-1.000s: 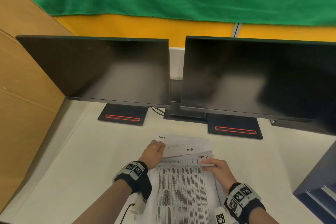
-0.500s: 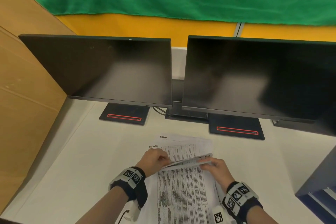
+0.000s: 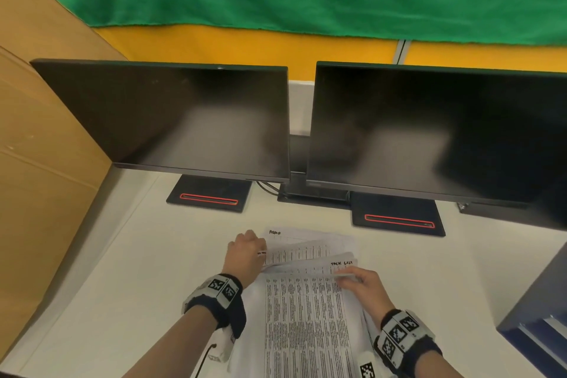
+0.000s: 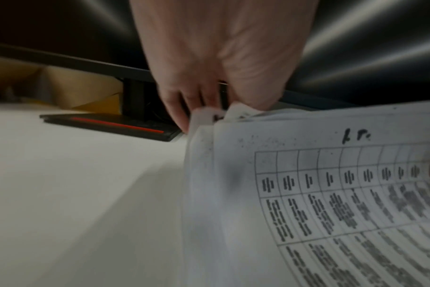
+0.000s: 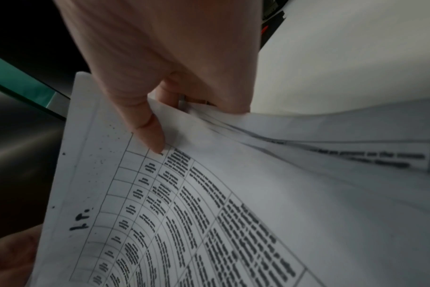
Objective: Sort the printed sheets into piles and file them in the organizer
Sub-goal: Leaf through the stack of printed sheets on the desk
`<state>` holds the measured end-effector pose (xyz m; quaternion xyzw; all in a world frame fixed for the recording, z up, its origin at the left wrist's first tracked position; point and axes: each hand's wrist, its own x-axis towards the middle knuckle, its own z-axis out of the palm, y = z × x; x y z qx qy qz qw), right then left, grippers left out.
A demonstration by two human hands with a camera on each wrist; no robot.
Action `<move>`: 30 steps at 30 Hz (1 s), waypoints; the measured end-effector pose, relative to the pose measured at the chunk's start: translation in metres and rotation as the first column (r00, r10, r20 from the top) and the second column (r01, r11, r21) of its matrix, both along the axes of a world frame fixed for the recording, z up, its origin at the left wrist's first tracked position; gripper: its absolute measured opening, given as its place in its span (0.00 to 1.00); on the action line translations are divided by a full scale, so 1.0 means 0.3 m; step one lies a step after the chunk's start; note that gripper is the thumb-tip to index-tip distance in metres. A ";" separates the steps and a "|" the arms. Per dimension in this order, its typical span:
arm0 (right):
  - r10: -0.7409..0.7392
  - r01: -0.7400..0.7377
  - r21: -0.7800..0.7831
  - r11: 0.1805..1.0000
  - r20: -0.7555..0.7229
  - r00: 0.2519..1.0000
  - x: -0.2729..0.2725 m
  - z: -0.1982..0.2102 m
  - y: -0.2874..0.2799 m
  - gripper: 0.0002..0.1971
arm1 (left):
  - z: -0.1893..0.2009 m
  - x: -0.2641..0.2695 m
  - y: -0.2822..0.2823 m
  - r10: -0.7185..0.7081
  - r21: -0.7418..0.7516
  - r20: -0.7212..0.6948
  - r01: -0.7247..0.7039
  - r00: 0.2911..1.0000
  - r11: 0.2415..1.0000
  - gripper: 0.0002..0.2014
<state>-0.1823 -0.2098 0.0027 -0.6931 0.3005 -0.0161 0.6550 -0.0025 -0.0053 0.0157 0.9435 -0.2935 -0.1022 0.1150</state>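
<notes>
A stack of printed sheets (image 3: pixel 306 316) with dense tables lies on the white desk (image 3: pixel 138 285) in front of me. My left hand (image 3: pixel 245 252) pinches the top-left corners of several sheets (image 4: pixel 209 116), curled fingers under them. My right hand (image 3: pixel 362 282) pinches the top-right corner of the upper sheets (image 5: pixel 160 194), thumb (image 5: pixel 150 132) on top and fingers beneath. A sheet headed "TASK LIST" (image 3: pixel 343 264) shows at the lifted edge. Another handwritten sheet (image 3: pixel 306 239) lies beyond it. A dark blue organizer (image 3: pixel 540 316) shows at the right edge.
Two dark monitors (image 3: pixel 184 120) (image 3: pixel 429 132) stand on black bases with red stripes (image 3: pixel 208 198) (image 3: pixel 399 219) behind the papers. A brown cardboard wall (image 3: pixel 36 163) borders the desk on the left. A cable (image 3: pixel 267 187) runs between the bases.
The lifted top edge of the sheets has come back down. The "TASK LIST" heading shows again and the left hand has moved a little farther up along the corners.
</notes>
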 end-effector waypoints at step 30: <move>0.002 -0.002 -0.014 1.000 0.000 1.000 0.003 -0.010 -0.019 0.06 | 0.008 0.023 -0.001 0.255 -0.275 -0.466 -0.412 0.847 0.869 0.12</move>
